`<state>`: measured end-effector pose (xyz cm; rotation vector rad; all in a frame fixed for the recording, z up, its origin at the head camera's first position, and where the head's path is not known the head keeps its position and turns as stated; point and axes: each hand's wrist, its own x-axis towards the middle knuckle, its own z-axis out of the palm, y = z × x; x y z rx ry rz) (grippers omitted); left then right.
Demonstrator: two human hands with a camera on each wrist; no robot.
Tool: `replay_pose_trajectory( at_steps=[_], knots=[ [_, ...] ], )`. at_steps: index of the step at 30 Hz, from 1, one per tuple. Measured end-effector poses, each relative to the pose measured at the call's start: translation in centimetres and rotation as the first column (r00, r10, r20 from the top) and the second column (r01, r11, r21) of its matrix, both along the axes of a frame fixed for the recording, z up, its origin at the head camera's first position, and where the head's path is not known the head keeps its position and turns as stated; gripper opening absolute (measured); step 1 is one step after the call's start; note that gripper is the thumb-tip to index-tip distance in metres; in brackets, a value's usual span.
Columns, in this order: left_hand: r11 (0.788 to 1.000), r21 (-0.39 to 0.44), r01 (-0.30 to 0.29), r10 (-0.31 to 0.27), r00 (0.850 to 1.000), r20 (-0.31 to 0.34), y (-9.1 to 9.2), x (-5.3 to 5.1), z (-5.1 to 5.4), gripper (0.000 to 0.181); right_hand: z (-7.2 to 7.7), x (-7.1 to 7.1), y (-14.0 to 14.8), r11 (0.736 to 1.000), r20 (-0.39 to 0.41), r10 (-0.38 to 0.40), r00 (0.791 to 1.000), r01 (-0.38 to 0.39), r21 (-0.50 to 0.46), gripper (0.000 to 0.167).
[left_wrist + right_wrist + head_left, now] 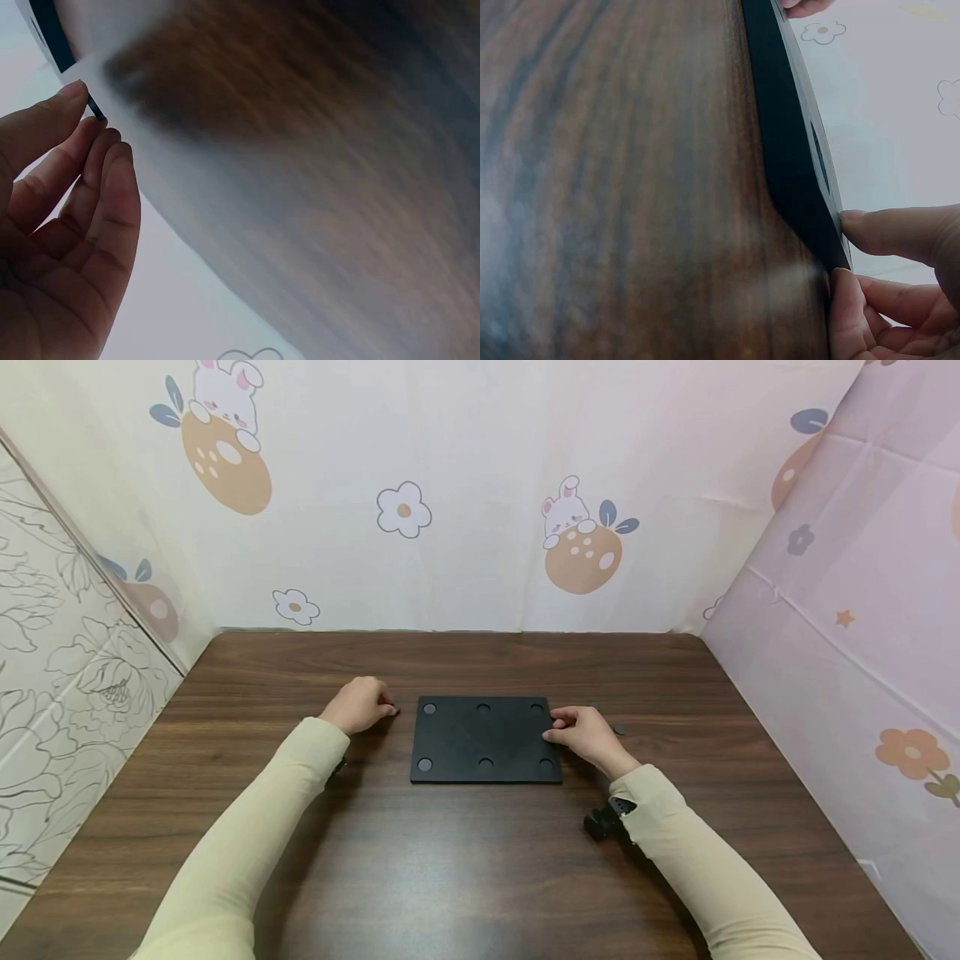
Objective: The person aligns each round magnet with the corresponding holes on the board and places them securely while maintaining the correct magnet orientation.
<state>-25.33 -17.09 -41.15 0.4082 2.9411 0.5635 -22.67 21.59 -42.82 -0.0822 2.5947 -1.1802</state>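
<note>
L hand [358, 703] has a fingertip grip on a small disc [96, 107], L of the board [487, 731] on the desk [480, 868], R hand [585, 737] pinches board's R edge; disc might drop b/c it's barely held, or board skew if R tugs.

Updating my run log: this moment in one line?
left hand: pinches thin dark piece; right hand: grips black board by right edge; two grey discs: in board's left end
</note>
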Motion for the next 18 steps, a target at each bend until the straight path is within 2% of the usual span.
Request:
replay_pose_trajectory(
  at_steps=[18],
  knots=[
    [0.997, 0.053, 0.063, -0.059, 0.995, -0.08, 2.4, 0.4, 0.6, 0.014, -0.1, -0.1, 0.0, 1.0, -0.004, -0.004, 1.0, 0.005, 0.002, 0.052]
  ],
)
